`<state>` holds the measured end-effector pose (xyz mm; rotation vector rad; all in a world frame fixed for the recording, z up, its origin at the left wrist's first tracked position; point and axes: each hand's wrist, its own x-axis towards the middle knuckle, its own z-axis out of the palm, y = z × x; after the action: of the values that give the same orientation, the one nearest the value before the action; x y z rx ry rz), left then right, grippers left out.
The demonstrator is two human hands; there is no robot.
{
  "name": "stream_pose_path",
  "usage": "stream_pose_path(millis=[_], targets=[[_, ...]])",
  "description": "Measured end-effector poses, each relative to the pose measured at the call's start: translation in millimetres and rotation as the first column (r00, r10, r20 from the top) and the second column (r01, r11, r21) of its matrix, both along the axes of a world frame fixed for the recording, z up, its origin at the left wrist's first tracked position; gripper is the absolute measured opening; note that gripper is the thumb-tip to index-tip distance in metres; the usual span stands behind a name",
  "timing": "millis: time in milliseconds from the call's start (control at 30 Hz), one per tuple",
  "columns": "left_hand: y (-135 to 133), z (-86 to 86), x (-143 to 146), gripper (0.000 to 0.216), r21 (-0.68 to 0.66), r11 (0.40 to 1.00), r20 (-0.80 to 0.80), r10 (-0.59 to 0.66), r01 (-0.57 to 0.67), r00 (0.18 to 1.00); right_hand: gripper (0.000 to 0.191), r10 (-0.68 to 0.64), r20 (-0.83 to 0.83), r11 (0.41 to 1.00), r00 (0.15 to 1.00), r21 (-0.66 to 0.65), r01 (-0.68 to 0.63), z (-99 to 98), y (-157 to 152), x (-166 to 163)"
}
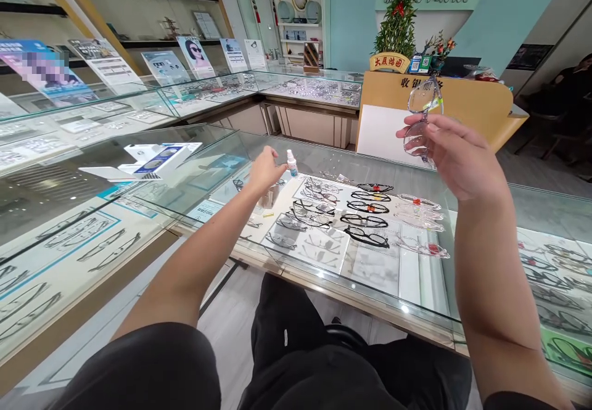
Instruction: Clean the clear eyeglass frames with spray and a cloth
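My right hand (462, 157) is raised over the right part of the glass counter and pinches a pair of glasses (423, 98). Their thin, clear-looking frame is held on end, one lens above the other, with a small yellow-green tag on it. Low over the counter reaches my left hand (267, 169), thumb and fingers apart and nothing seen between them. Its thumb tip is right beside a small white spray bottle (291, 164) that stands upright; whether they touch I cannot tell. Rows of glasses lie nearby, among them black frames (367, 236) and clear frames (419, 246).
An opened white and blue box (160, 158) lies on the counter at left. More glass display cases (208, 92) run behind, with upright cards on top. A wooden cashier desk (481, 105) with a potted plant (398, 21) stands at the back right.
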<state>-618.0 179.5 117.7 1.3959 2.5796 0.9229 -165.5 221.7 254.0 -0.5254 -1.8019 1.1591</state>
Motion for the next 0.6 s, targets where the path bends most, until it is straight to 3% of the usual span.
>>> stream_pose_path(millis=[67, 167, 267, 400, 600], targets=[[-21.1, 1.2, -1.1, 0.038, -0.123, 0.992, -0.035, 0.033, -0.037, 0.999, 0.029, -0.008, -0.001, 1.000, 1.000, -0.001, 0.008, 0.1, -0.2, -0.3], [-48.9, -7.7, 0.5, 0.052, -0.255, 0.964, -0.027, 0.066, -0.071, 0.997, 0.028, -0.009, 0.004, 1.000, 1.000, 0.000, 0.009, -1.0, -0.6, -3.2], [-67.8, -20.3, 6.5, 0.061, -0.296, 0.952, -0.026, 0.074, -0.078, 0.997, 0.028, 0.004, 0.016, 1.000, 1.000, 0.004, -0.004, -2.6, -2.5, -6.5], [-82.8, -23.1, 11.2, 0.056, -0.269, 0.961, 0.016, 0.071, -0.064, 0.997, 0.026, 0.001, 0.025, 1.000, 1.000, 0.007, -0.002, -2.5, -8.0, -5.7], [-97.1, 2.1, -1.0, 0.033, -0.047, 0.997, 0.193, 0.066, -0.058, 0.979, 0.024, -0.046, 0.012, 0.999, 0.999, 0.027, 0.046, 3.7, -19.2, 5.4]])
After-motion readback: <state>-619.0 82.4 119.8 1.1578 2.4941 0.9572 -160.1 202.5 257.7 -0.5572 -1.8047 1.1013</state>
